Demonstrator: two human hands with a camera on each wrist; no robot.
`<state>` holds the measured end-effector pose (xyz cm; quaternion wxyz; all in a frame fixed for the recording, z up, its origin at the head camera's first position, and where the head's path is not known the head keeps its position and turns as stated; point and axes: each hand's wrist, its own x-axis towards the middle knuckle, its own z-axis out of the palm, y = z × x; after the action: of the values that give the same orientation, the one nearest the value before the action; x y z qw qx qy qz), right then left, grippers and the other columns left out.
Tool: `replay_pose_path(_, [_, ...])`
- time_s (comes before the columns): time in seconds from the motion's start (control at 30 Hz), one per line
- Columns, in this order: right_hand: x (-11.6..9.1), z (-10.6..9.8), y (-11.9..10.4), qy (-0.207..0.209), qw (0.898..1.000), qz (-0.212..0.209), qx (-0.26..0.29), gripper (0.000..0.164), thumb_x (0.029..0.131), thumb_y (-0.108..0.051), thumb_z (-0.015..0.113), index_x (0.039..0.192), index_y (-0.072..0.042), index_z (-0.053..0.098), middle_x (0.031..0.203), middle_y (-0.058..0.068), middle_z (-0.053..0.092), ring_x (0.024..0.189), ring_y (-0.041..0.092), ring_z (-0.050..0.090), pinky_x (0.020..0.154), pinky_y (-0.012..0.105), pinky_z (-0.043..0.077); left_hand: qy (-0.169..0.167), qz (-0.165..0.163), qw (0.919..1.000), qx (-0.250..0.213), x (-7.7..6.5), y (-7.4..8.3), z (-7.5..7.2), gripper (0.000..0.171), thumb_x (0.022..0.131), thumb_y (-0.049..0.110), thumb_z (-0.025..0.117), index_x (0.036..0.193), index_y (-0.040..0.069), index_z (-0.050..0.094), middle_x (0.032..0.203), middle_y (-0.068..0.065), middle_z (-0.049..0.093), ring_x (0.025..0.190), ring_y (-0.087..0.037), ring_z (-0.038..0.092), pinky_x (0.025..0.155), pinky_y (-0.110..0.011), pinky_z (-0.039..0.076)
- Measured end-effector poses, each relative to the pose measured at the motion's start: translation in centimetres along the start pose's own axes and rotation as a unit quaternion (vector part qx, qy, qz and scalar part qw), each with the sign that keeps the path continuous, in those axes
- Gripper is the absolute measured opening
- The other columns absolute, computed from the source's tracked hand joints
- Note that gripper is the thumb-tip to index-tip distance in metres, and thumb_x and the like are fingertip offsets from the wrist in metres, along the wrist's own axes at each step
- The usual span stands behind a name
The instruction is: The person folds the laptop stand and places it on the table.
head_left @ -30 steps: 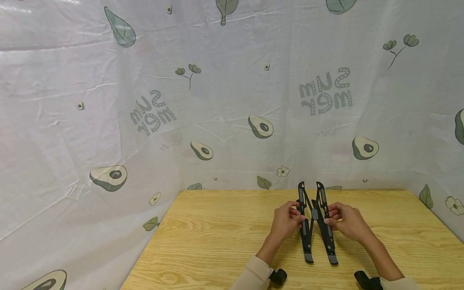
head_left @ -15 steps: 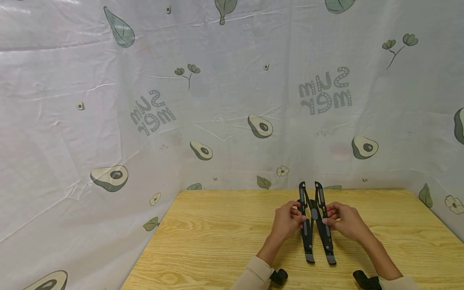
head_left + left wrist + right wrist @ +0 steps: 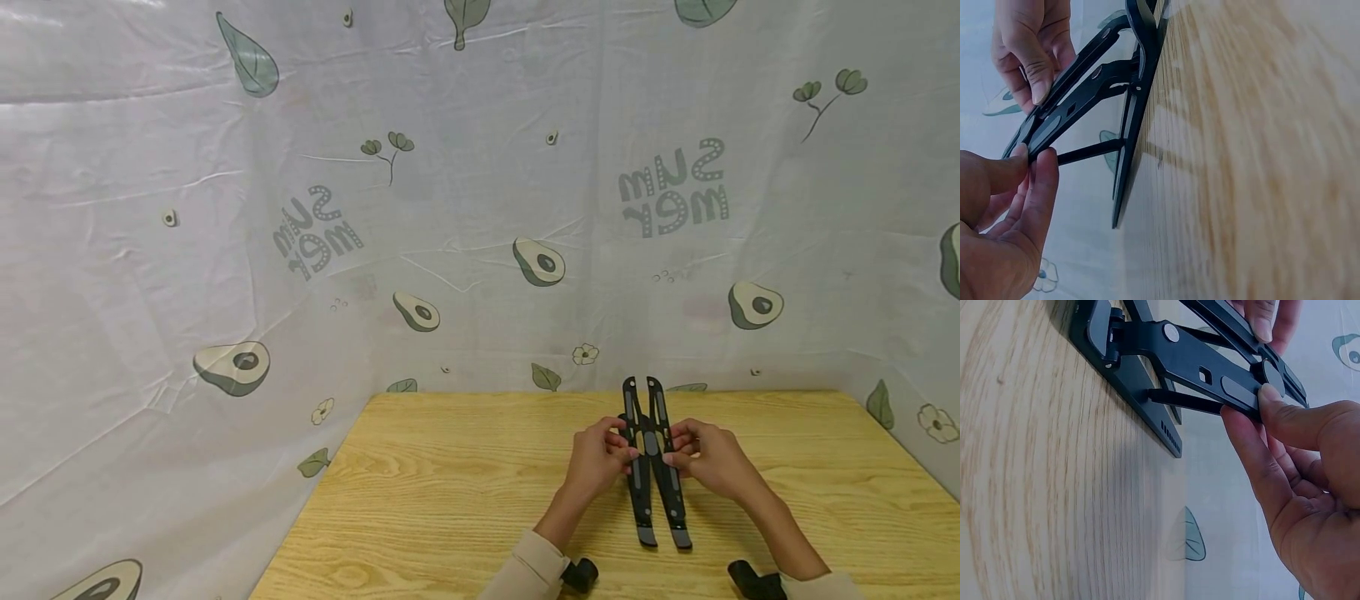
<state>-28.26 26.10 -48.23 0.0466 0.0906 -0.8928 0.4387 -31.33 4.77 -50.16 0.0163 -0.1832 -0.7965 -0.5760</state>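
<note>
A black folding laptop stand with grey pads stands on the wooden table, its two long arms close together in a narrow X about a round hub. My left hand pinches the left arm between thumb and fingers. On the opposite side, my right hand pinches the right arm the same way. In the left wrist view, the stand's upper arms slope up from base bars on the table, with a thin strut between. The right wrist view shows a row of slots in a base bar.
The wood-grain table reaches back to a white plastic curtain printed with avocados and leaves, which also hangs along the left and right sides. Black wrist devices sit at both beige sleeves.
Both hands have moved toward each other, bringing the laptop stand's two arms closer together. The gap between its front ends has narrowed.
</note>
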Motion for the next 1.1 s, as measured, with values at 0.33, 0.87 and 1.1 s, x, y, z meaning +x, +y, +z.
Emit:
replay_pose_path(0.33, [0.05,0.3,-0.23,-0.005,1.0,-0.003,0.007,0.036,0.096,-0.003,0.079,0.124,0.012,0.063,0.101,0.014,0.069,0.09,0.021,0.07,0.066,0.031,0.065,0.0,-0.003,1.0,0.002,-0.11,0.32,0.34,0.037,0.094,-0.004,0.079,0.13,0.003,0.07,0.085,0.002,0.071,0.066,0.0,0.068,0.061,-0.029,0.065])
replay_pose_path(0.87, [0.06,0.58,-0.55,-0.011,1.0,-0.006,0.006,0.034,0.096,-0.001,0.078,0.123,0.012,0.063,0.1,0.013,0.069,0.089,0.021,0.07,0.067,0.032,0.066,0.0,0.001,0.9999,-0.013,-0.14,0.37,0.8,0.037,0.093,-0.007,0.079,0.127,0.003,0.07,0.082,0.001,0.071,0.063,0.001,0.065,0.061,-0.032,0.066])
replay_pose_path(1.1, [-0.01,0.79,-0.96,-0.007,1.0,0.004,0.002,0.034,0.096,-0.001,0.078,0.122,0.011,0.062,0.1,0.013,0.068,0.089,0.021,0.069,0.066,0.031,0.066,0.003,-0.004,1.0,-0.007,-0.35,0.69,0.84,0.038,0.093,-0.007,0.078,0.128,0.004,0.07,0.082,0.001,0.071,0.064,0.001,0.065,0.06,-0.03,0.065])
